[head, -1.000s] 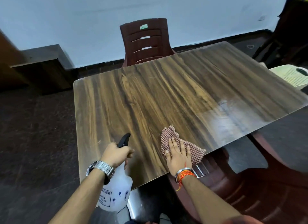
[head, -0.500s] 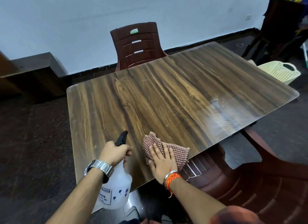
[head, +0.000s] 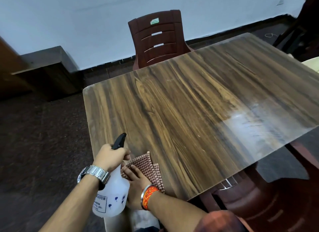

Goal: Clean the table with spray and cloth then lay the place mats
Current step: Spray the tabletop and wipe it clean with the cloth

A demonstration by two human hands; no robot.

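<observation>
Spray bottle (head: 112, 197) is being gripped at the neck by the left hand (head: 111, 156), with the fingers curled round it just under the black trigger head. The bottle is being held over the near left corner of the table (head: 189, 102); its long axis is near upright and its nozzle is pointing up and away toward the far edge. Checked cloth (head: 148, 166) is being pressed flat on the table top, close to the near edge, by the right hand (head: 136, 181), palm down and fingers straight. The cloth's long axis is running away from the person. Part of the right hand and the cloth's left edge are being hidden by the bottle, just in front. A dark red chair (head: 259, 206) is being partly covered by the near right table edge. A wet sheen (head: 250, 126) is being shown further right. A second chair (head: 155, 40) is being seen beyond the far edge, backrest against the pale wall (head: 69, 16)
</observation>
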